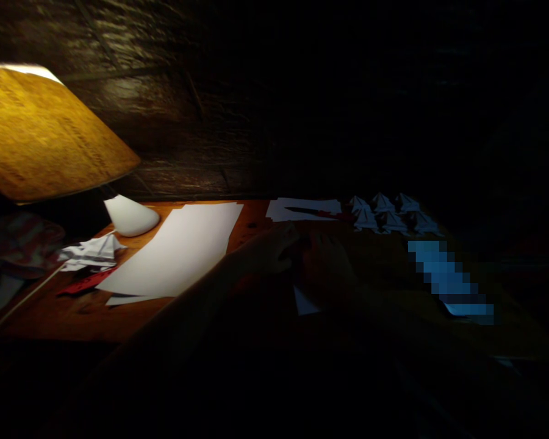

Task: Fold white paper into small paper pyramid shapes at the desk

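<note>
Both hands work close together in deep shadow at the middle of the wooden table. A piece of white paper (306, 300) shows its lower corner beneath my right hand (327, 262), whose fingers are bent down over it. Close by on the left, my left hand (274, 250) has its fingers curled toward the same spot; what they grip is hidden in the dark. Just beyond the hands, a red-handled knife (313, 213) rests on a small stack of white paper (279, 208).
Larger white sheets (178, 250) lie left of my hands. A lamp with a yellow shade (50, 134) and white base (130, 216) stands at left, near a folded paper shape (94, 253) and a red object (86, 282). Several folded paper shapes (391, 221) and a pixelated blue area (448, 277) are at right.
</note>
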